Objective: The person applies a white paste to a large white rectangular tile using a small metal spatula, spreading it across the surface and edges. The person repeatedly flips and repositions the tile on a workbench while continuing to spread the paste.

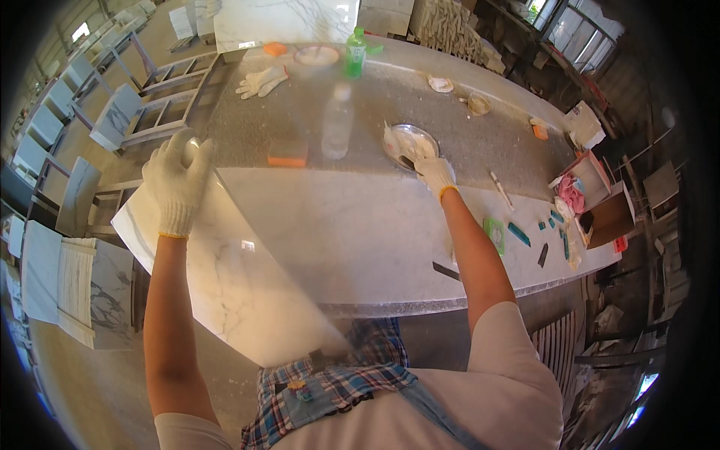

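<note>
Now the left hand [177, 184] is gripping the top corner of a tilted marble slab [247, 281] at the bench's [247, 124] left. The right hand [435, 176] is pinching a dark scraper [407, 162] over a dish [433, 139] of white paste [403, 139].

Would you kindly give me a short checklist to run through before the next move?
1. Gloves worn: ok, on left hand and right hand.
2. Left hand on tile: ok, at its upper end.
3. Tile wholly over slab: not ok, it juts past the front edge.
4. Paste in plate: ok, white paste shows.
5. Grip on dark tool: cannot tell, mostly hidden.
6. Green bottle capped: ok.
</note>
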Demonstrator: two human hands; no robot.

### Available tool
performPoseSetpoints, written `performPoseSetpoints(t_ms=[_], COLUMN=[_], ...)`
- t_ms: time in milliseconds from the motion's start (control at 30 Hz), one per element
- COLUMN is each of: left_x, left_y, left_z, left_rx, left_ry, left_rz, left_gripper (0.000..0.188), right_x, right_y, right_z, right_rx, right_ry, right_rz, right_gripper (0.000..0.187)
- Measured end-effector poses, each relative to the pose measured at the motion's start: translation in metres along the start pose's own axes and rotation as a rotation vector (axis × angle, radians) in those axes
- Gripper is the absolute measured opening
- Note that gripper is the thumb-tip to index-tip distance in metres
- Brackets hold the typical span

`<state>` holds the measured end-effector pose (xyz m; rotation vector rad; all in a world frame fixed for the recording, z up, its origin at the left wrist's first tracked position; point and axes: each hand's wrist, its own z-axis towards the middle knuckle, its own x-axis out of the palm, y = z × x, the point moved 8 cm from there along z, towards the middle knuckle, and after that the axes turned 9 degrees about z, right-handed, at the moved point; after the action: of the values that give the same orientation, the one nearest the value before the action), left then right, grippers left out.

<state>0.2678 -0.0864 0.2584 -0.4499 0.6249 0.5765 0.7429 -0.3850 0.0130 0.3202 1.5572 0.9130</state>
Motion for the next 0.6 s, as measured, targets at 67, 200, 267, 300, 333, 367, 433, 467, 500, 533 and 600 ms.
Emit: performPoseSetpoints(t_ms=[67, 200, 267, 300, 333, 367, 433, 467, 500, 533, 600], left_x=[-0.001, 0.003, 0.003, 0.002, 0.002, 0.002, 0.0, -0.001, -0.003, -0.003, -0.004], left_y=[-0.001, 0.001, 0.004, 0.003, 0.002, 0.001, 0.0, -0.002, -0.004, -0.006, -0.008], left_z=[0.0, -0.001, -0.001, -0.002, -0.002, -0.001, 0.0, 0.001, 0.001, 0.002, 0.002], left_rx=[0.025, 0.028, 0.018, 0.017, 0.014, 0.013, -0.002, 0.014, 0.022, 0.029, 0.039], left_ry=[-0.033, -0.019, -0.005, -0.015, -0.021, -0.028, -0.015, -0.017, -0.011, -0.007, -0.003], left_rz=[-0.006, -0.004, 0.005, 0.001, -0.008, -0.018, -0.046, -0.045, -0.048, -0.051, -0.01], left_gripper=[0.033, 0.03, 0.031, 0.031, 0.031, 0.031, 0.031, 0.03, 0.029, 0.028, 0.031], right_x=[0.009, 0.02, 0.02, 0.019, 0.015, 0.011, 0.004, 0.004, 0.001, -0.001, -0.007], right_y=[-0.01, -0.029, -0.033, -0.029, -0.026, -0.023, -0.017, -0.014, -0.012, -0.01, -0.003], right_z=[0.009, 0.02, 0.017, 0.012, 0.008, 0.002, -0.011, -0.016, -0.02, -0.022, -0.024], right_rx=[-0.025, 0.061, 0.166, 0.172, 0.188, 0.203, 0.233, 0.25, 0.261, 0.274, 0.254], right_ry=[0.034, 0.05, 0.069, 0.086, 0.088, 0.092, 0.122, 0.145, 0.118, 0.099, 0.084], right_rz=[0.119, 0.245, 0.211, 0.268, 0.304, 0.34, 0.442, 0.537, 0.509, 0.526, 0.49], right_gripper=[0.03, 0.022, 0.02, 0.019, 0.019, 0.02, 0.02, 0.021, 0.02, 0.02, 0.019])
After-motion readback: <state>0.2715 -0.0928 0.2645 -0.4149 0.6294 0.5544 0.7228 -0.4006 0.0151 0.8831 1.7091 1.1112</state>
